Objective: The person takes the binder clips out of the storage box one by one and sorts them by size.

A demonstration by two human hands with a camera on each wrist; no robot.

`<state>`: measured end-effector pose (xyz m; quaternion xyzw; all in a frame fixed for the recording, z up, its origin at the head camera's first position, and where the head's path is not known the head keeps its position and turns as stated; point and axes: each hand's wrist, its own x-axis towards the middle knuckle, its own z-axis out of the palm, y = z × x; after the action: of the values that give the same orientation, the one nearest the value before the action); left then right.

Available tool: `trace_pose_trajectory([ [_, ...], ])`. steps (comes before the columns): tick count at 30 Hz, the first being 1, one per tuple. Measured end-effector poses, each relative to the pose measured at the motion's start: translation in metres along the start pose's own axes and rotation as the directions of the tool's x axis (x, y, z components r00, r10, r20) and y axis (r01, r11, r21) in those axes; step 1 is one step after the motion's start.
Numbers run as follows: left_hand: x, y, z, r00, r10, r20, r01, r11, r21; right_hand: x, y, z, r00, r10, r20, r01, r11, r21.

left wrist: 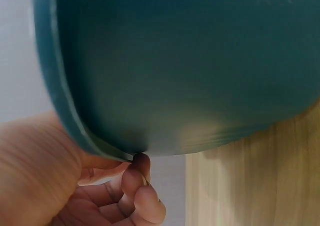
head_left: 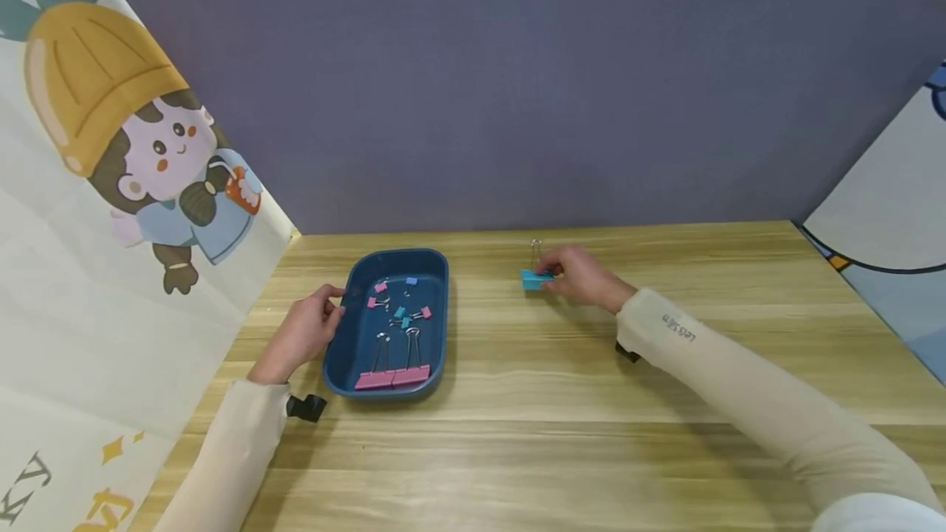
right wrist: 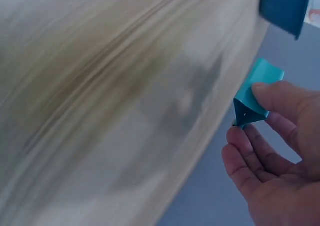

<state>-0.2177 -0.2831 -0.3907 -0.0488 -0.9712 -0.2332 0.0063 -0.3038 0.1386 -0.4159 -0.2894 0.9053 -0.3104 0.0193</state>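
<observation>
My right hand (head_left: 581,277) pinches a large turquoise binder clip (head_left: 533,280) by its body, toward the back of the table. One wire handle of that clip stands up in the head view. In the right wrist view the thumb presses the side of the clip (right wrist: 260,81), with fingertips beneath it. At the left, my left hand (head_left: 301,333) grips the rim of a dark blue tray (head_left: 353,355). The left wrist view has its fingers at the edge of the tray (left wrist: 175,66). Two big pink binder clips (head_left: 393,378) lie at the tray's near end.
Several small binder clips (head_left: 400,313), in pink, teal and violet, are scattered in the tray's middle and far part. The wooden table (head_left: 532,442) runs back to a grey-blue panel (head_left: 547,89). A sheet with cartoon print (head_left: 111,335) borders the left side.
</observation>
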Motion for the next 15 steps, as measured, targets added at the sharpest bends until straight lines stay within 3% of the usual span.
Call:
trace_pose_trajectory([
  [6, -0.001, -0.002, 0.001, 1.000, -0.025, 0.008, 0.025, 1.000, -0.004, 0.000, 0.014, 0.005, 1.000, 0.020, 0.007, -0.020, 0.999, -0.031],
  [15, 0.000, -0.001, 0.001, 1.000, -0.008, -0.005, 0.008, 1.000, -0.007, 0.003, 0.019, 0.011, 0.998, 0.058, 0.028, -0.057, 0.998, -0.039],
])
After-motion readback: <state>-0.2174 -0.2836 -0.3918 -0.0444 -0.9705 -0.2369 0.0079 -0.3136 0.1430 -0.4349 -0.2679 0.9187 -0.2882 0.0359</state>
